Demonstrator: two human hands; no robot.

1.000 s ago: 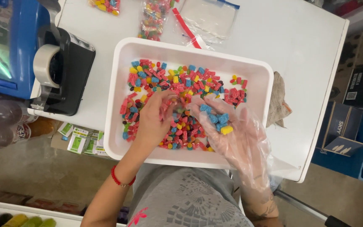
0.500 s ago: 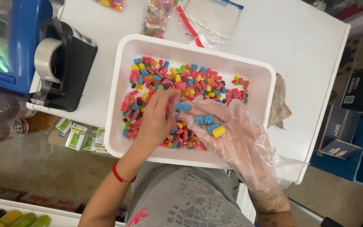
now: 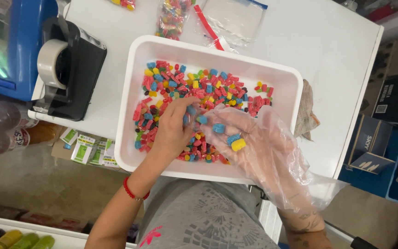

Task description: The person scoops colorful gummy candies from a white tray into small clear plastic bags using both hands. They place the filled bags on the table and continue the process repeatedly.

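A white rectangular tray (image 3: 130, 87) on a white table holds several small sugared candies (image 3: 199, 87) in red, blue, yellow, green and orange. My left hand (image 3: 171, 129), bare with a red bracelet at the wrist, reaches into the tray and pinches a blue candy. My right hand (image 3: 259, 147) wears a loose clear plastic glove and lies palm up over the tray's near side. Blue candies and one yellow candy (image 3: 237, 145) rest on its palm. The two hands meet fingertip to fingertip above the candies.
A black tape dispenser (image 3: 70, 69) sits at the table's left edge beside a blue machine (image 3: 10, 46). Clear zip bags (image 3: 236, 18), one holding candies (image 3: 173, 16), lie beyond the tray. A crumpled brown paper (image 3: 307, 110) is right of the tray. Cardboard boxes (image 3: 392, 97) stand on the floor at right.
My right hand has drifted slightly toward the tray's near edge with candies on its palm. My left hand's fingers have come to the gloved fingertips with a blue candy.
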